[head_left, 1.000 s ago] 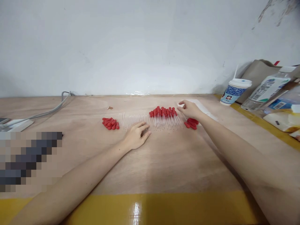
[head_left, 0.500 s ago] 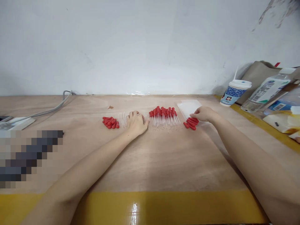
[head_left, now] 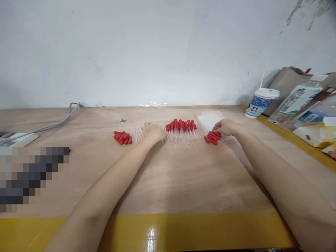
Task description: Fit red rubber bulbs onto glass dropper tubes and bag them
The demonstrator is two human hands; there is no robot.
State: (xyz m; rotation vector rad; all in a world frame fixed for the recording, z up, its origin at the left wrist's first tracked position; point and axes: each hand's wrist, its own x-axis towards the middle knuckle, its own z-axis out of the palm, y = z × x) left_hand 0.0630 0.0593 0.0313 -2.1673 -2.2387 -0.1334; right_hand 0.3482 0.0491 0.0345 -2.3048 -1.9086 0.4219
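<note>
1. Nearest, a yellow band point(head_left: 194, 231) edges the wooden surface point(head_left: 183, 182), well in front of the red-topped droppers point(head_left: 181, 125), which serve as my landmark.
2. Just right of the droppers lies the smaller pile of red bulbs point(head_left: 213, 137); well to their left sits the larger pile of red bulbs point(head_left: 122, 138).
3. Between the droppers and that larger pile, clear tubes point(head_left: 135, 134) lie side by side, partly covered by the person's left hand point(head_left: 153, 133). Its fingers point away from me, so I can't tell whether that grip is wide or narrow.
4. The right hand point(head_left: 223, 127), right of the droppers, reaches down to the smaller pile; I can't tell whether its grip has a bulb.
5. The droppers themselves lie in a bunch, red ends away from the person.
6. Behind and right of them is a white sheet point(head_left: 210, 119).
7. Farther right of the droppers are a bottle point(head_left: 299, 96) and a lidded cup point(head_left: 262, 102) with a straw.
8. Behind everything rises a pale wall point(head_left: 157, 52).
</note>
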